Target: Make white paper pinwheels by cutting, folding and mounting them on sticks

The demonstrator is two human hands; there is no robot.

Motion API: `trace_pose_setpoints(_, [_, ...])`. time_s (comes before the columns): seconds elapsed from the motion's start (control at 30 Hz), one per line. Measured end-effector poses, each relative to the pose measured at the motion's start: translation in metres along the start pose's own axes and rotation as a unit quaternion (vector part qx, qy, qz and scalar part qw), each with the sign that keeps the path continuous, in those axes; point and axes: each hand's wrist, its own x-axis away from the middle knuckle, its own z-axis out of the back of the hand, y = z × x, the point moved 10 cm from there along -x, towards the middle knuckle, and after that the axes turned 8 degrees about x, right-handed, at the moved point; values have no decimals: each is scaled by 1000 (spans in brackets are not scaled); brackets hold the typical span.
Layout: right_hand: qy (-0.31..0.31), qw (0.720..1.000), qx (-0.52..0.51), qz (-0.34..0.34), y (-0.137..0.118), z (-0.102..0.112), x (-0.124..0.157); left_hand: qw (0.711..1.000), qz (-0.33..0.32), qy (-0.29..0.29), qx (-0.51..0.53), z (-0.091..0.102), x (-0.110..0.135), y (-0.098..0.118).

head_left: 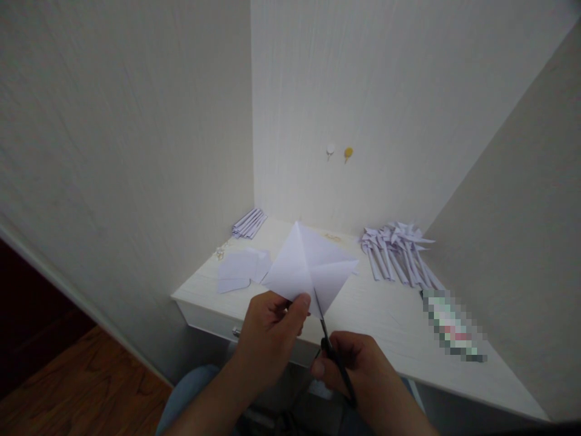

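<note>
A creased square of white paper (293,257) is held up over the desk's front edge, one corner pointing away from me. My left hand (275,324) pinches its near left edge between thumb and fingers. Black-handled scissors (333,354) are in my right hand (356,366), with fingers wrapped around the handles. Their blades reach into the near corner of the paper, along a crease toward its middle. The lower blade is mostly hidden behind the sheet.
On the white desk (363,321), loose paper squares (238,269) lie at the left. Behind them is a bundle of rolled paper sticks (249,223). Several paper pinwheels (399,248) are piled at the back right, near a blurred-out object (454,327). Walls enclose three sides.
</note>
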Motion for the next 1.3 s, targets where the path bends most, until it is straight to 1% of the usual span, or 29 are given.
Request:
trace_pose_setpoints(0.17, [0,1000,-13,18,-3,1,-2,999,-25,-15,14,-6,2,4])
trace_pose_setpoints(0.33, [11,1000,-2,28,-3,4,-3,999,-39,-23,9,-7,4,5])
trace_pose_setpoints(0.4, [6,1000,-2,26,-3,4,-2,999,-33,-24,4,-8,3,3])
trace_pose_setpoints(0.5, [8,1000,12,6,-1,5,-1,1000,-20,-20,3,-8,2,0])
trace_pose_setpoints(0.63, [12,1000,18,-11,0,6,-2,999,-20,-23,18,-10,3,-1])
trace_pose_setpoints(0.87, [17,1000,14,1,-2,6,-4,1000,14,-21,-7,-10,6,-10])
trace_pose_setpoints(1.3, [33,999,41,-2,-7,11,-1,1000,6,-25,1,-9,7,-8])
